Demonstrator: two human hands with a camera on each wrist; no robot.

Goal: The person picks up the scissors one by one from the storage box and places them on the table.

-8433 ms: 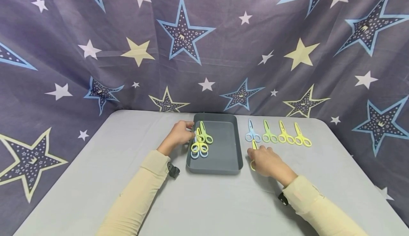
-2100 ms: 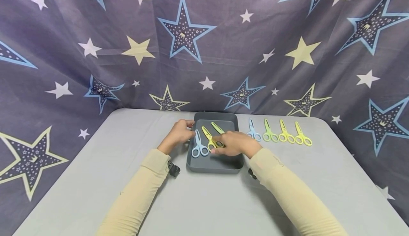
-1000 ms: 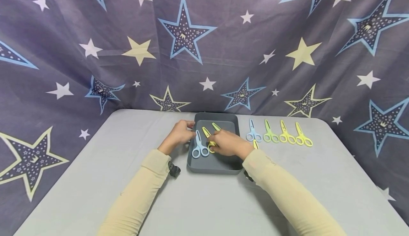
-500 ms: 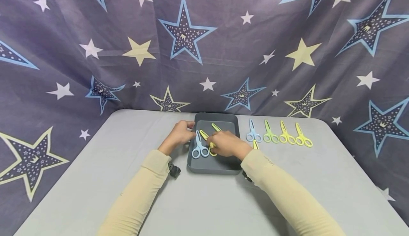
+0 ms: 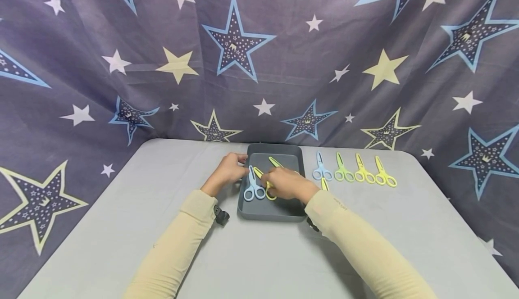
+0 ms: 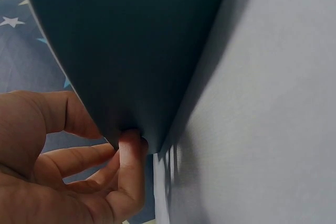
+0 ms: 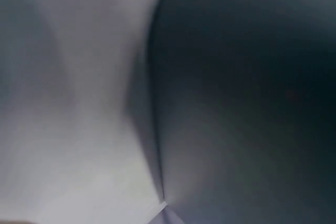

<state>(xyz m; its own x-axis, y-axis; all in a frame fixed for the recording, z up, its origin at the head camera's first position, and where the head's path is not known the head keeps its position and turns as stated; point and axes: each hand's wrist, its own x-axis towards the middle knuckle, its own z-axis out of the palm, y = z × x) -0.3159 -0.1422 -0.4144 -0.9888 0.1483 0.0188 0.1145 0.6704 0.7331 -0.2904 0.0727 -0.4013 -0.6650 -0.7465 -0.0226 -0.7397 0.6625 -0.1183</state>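
Note:
My left hand [image 5: 229,168] holds the left wall of the grey tray [image 5: 271,213]; in the left wrist view its thumb and fingers pinch the dark wall [image 6: 126,66]. Reaching into the tray from the right, my right hand [image 5: 288,183] pinches the yellow scissors [image 5: 258,171] near their handles, which it partly covers. Blue scissors [image 5: 252,186] lie just left of them, blades pointing away. Green scissors [image 5: 274,161] show only their blades beyond the right hand. The right wrist view is blurred, with the tray's wall [image 7: 220,129] filling its right side.
Right of the tray a row lies on the table [image 5: 259,258]: blue scissors [image 5: 322,173], green scissors [image 5: 343,174] and two yellow scissors [image 5: 363,174]. Nearer, another yellow pair's blade [image 5: 324,183] shows above the right sleeve. A star-patterned cloth [image 5: 259,56] hangs behind.
The right hand has moved from the table into the tray. The stacked scissors there are now spread apart. In the last second the yellow pair has shifted left and nearer. The left hand stays put.

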